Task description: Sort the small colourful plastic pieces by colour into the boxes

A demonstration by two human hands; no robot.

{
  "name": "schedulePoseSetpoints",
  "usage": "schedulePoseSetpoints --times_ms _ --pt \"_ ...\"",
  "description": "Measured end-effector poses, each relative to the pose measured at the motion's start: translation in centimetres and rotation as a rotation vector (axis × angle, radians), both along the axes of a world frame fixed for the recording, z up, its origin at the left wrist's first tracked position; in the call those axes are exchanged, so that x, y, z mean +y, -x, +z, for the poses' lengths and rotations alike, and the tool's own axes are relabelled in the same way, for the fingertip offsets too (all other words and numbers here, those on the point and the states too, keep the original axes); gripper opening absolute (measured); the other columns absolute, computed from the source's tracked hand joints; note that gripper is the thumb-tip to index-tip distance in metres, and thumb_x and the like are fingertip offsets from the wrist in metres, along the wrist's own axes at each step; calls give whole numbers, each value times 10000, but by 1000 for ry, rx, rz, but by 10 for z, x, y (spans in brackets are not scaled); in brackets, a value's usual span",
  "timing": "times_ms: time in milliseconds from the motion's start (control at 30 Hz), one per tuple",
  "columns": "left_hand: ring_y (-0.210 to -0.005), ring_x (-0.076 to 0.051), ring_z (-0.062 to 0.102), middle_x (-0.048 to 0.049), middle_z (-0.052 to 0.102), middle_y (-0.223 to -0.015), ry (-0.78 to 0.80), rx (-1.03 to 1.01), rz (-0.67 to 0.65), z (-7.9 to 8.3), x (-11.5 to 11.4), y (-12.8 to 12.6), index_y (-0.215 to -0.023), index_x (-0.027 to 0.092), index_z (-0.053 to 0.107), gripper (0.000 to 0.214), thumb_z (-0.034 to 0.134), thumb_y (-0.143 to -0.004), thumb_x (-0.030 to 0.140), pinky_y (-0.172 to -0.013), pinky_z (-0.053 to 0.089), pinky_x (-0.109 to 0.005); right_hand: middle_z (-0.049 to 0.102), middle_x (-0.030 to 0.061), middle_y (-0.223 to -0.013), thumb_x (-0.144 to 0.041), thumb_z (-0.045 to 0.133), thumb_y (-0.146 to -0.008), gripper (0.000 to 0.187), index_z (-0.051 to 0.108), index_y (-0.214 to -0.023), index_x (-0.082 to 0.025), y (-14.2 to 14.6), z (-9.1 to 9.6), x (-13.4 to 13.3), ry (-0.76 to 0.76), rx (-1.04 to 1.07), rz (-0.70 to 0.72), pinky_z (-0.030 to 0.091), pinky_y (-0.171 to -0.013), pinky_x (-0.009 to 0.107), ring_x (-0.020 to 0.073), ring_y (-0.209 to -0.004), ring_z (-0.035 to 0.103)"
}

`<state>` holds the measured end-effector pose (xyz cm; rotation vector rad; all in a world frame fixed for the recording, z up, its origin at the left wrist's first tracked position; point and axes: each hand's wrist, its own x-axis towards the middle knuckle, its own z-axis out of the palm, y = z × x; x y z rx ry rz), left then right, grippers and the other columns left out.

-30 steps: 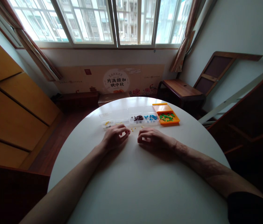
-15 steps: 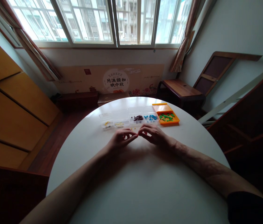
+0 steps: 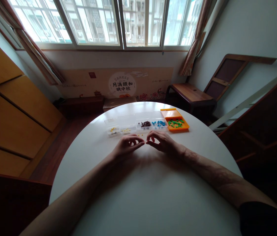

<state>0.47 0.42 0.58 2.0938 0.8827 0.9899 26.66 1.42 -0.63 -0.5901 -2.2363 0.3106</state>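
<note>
My left hand and my right hand meet fingertip to fingertip near the middle of the round white table. Both are curled into a pinch, and whatever tiny piece sits between the fingertips is too small to make out. A few small yellow beads lie loose on the table just beyond my fingers. Behind them stands a row of clear boxes with yellow, pale, dark red and blue pieces.
An orange tray with green pieces ends the row on the right. A wooden bench and a folded frame stand beyond the table on the right, wooden cabinets on the left, windows ahead.
My hands came together from apart: the left moved right and the right moved left and slightly forward, until their fingertips met. Since half a second ago they have barely shifted.
</note>
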Motion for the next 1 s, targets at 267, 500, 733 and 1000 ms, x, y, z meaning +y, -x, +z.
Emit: schedulePoseSetpoints --times_ms 267,500,733,1000 --pt "-763 -164 679 -92 796 -969 -105 -46 129 -3 7 11 -1019 209 870 303 756 -1020 489 -658 533 -288 691 32 -916 -210 635 -1042 26 626 -1047 -234 0 -4 3 -45 -29 -122 513 -779 328 191 -796 631" --pt "-702 -157 645 -47 789 -952 -299 130 474 4 17 31 -991 241 869 250 724 -1025 443 -694 523 -300 690 51 -977 -159 687 -930 101 625 -959 -233 -3 -10 10 -69 -79 -334 495 -852 364 228 -884 627" --pt "-663 -160 622 -11 809 -965 -344 279 704 0 33 39 -948 275 876 203 730 -1015 399 -673 447 -313 676 60 -975 -142 729 -880 161 647 -990 -227 -6 -15 13 -46 -109 -474 495 -867 378 257 -919 621" --pt "-664 -165 634 -3 810 -960 -362 352 711 -2 31 40 -936 274 871 205 723 -1018 391 -723 471 -324 698 64 -1032 -216 749 -942 150 714 -1087 -232 -8 -15 13 19 -186 -504 506 -931 381 261 -979 646"
